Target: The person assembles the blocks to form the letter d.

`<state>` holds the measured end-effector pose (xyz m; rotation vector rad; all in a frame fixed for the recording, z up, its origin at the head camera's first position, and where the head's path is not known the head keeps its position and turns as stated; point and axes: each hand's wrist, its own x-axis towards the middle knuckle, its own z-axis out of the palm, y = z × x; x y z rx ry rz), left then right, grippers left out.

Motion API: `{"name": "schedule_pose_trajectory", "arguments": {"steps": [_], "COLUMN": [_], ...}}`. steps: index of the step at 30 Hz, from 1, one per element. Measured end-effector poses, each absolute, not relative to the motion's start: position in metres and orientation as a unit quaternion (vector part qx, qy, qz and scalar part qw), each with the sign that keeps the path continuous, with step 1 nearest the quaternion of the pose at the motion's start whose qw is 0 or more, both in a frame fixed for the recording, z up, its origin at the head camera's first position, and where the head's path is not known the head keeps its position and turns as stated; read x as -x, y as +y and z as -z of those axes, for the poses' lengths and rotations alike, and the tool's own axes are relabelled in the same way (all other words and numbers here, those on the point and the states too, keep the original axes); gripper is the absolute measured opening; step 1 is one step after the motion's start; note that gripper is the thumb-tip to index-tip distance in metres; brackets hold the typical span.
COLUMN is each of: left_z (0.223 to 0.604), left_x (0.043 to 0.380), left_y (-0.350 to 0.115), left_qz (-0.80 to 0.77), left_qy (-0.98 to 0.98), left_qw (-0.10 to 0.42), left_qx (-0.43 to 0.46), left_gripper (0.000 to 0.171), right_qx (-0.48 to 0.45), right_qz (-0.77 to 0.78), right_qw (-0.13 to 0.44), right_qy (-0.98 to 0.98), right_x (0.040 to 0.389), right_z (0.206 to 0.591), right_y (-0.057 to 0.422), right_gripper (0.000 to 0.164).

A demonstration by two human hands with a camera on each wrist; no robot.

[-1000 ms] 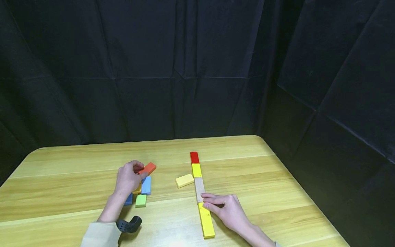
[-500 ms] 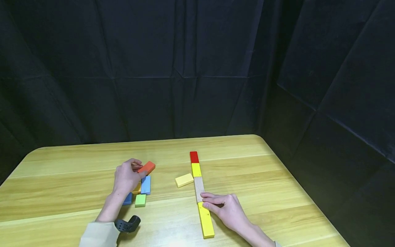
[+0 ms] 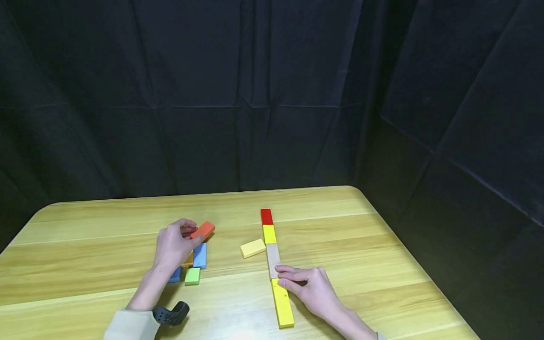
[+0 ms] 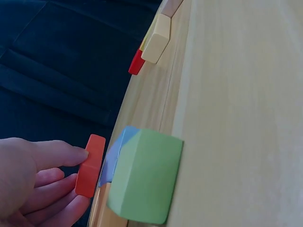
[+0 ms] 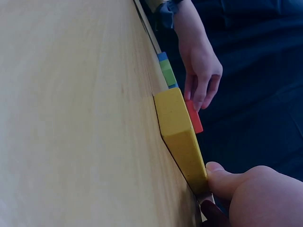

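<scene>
Curtain (image 3: 204, 94): black, behind the surface (image 3: 361, 255).
Row (image 3: 273, 261): 4 blocks end to end, far to near: red block (image 3: 266, 216), short yellow block (image 3: 269, 234), wood block (image 3: 272, 252), long yellow block (image 3: 282, 306).
Left hand (image 3: 173, 244): fingers and thumb pinch the orange block (image 3: 203, 230), near the light blue block (image 3: 199, 256).
Right hand (image 3: 312, 289): touches the wood and long yellow blocks at their join; cannot tell whether it pinches.
Cream block (image 3: 252, 248): slanted, just left of the row.
Green block (image 3: 192, 276): near the light blue block.
</scene>
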<state>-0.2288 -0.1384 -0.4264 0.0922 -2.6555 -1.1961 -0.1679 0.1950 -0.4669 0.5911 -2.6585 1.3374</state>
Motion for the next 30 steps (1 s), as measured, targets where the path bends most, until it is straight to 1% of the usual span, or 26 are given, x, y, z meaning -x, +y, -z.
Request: {"name": "schedule_pose_trajectory", "arguments": {"steps": [12,17,30], "left_z": [0.424,0.423,0.421], "left_x": [0.22,0.216,0.208], "left_y": [-0.142,-0.142,-0.135], "left_qz": [0.413,0.411,0.417], "left_qy": [-0.905,-0.905,-0.903], "left_qw": [0.105,0.11,0.105], "left_qx": [-0.008,0.0,0.023], "left_gripper": [0.032,0.031,0.029], "right_qx": [-0.203,-0.198,-0.198], "right_qz": [-0.448,-0.447,-0.449], "right_qw": [0.054,0.053,0.051], "right_qy": [-0.869,-0.871,-0.87], "right_x": [0.169,0.168,0.169], "right_z": [0.468,0.466,0.467], "right_y": [0.191,0.193,0.193], "right_gripper": [0.012,0.013,0.014]}}
